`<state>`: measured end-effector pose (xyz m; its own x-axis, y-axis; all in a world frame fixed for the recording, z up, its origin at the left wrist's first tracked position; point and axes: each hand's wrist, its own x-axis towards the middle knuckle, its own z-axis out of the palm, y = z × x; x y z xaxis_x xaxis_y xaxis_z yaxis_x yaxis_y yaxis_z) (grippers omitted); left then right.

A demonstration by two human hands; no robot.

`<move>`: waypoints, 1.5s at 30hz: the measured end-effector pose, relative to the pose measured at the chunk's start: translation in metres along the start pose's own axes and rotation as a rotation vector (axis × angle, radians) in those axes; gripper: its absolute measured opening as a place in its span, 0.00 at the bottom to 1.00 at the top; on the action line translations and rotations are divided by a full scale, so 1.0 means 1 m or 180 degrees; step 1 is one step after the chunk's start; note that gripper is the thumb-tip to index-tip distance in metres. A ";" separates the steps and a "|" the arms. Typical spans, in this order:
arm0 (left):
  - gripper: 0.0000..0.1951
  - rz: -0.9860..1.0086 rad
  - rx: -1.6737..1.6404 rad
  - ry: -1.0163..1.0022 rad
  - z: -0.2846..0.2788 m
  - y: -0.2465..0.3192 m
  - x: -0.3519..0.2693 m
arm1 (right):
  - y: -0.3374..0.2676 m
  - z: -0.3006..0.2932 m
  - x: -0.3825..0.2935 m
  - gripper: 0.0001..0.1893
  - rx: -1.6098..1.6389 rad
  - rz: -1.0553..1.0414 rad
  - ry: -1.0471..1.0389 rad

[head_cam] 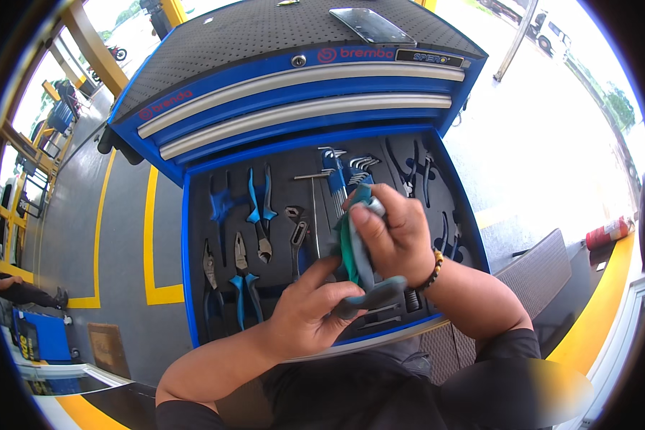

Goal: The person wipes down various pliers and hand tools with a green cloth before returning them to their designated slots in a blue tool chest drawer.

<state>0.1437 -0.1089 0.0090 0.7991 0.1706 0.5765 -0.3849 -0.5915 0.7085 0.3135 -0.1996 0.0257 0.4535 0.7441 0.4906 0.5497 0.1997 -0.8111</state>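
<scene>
My left hand (pixel 312 306) pinches the grey-and-teal handle (pixel 373 296) of a hand tool, probably pliers, low over the open drawer. Closed around the tool's other end, my right hand (pixel 398 231) presses a green and grey cloth (pixel 349 247) against it. Cloth and fingers hide most of the tool. Below, the dark foam inlay (pixel 279 236) holds long-nose pliers (pixel 240 269), diagonal cutters (pixel 260 215) with blue handles and adjustable water-pump pliers (pixel 296 231). Hex key sets (pixel 333 172) in blue holders lie just beyond my hands.
A blue tool chest (pixel 301 80) stands before me, its upper drawers closed. On its perforated top mat lies a smartphone (pixel 373 27). More pliers (pixel 406 166) sit at the drawer's right. A fire extinguisher (pixel 607 232) is at far right; another person (pixel 29 287) is partly visible at far left.
</scene>
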 end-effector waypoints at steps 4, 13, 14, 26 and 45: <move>0.21 -0.0259 0.1141 -0.0606 -0.013 0.001 0.004 | 0.027 -0.014 0.005 0.13 0.0630 0.0515 0.0066; 0.17 -0.0314 0.1290 -0.0418 0.000 -0.007 -0.005 | 0.039 -0.016 0.008 0.52 0.0272 -0.0370 -0.0716; 0.17 -0.0318 0.1279 -0.0422 0.002 -0.005 -0.005 | 0.034 -0.012 0.008 0.49 -0.0059 -0.0592 -0.0650; 0.23 -0.0074 0.1686 -0.0554 -0.004 0.000 -0.009 | 0.034 -0.017 0.021 0.10 -0.0960 -0.0880 -0.0275; 0.17 0.0512 0.2435 0.0035 -0.035 -0.002 0.004 | 0.087 -0.077 0.033 0.23 0.4126 0.1386 0.0216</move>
<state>0.1311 -0.0796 0.0239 0.7543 0.0420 0.6551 -0.0672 -0.9878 0.1407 0.4302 -0.2068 -0.0039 0.4731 0.8747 0.1056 -0.6726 0.4360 -0.5980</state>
